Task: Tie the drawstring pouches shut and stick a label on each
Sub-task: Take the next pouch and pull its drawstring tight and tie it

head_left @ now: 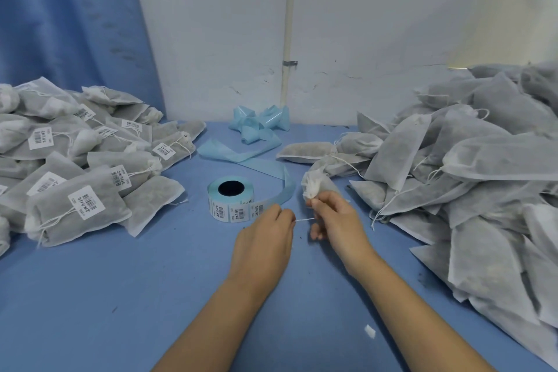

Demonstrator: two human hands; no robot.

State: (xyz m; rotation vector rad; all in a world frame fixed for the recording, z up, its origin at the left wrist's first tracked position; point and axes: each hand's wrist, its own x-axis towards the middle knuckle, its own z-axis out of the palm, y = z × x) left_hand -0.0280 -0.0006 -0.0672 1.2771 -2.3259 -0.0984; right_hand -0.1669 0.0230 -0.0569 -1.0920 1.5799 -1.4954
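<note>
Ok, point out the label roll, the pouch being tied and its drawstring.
label roll [225,209]: head view, outer wrap of printed labels.
pouch [314,184]: head view, bunched white neck.
drawstring [304,219]: head view, taut exposed middle stretch.

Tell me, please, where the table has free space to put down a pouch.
The largest bare patch of table is in front, between the labelled pile and the left hand. A narrower strip lies between the right hand and the unlabelled pile. Both sides are crowded, and the roll and backing strips fill the middle.
</note>
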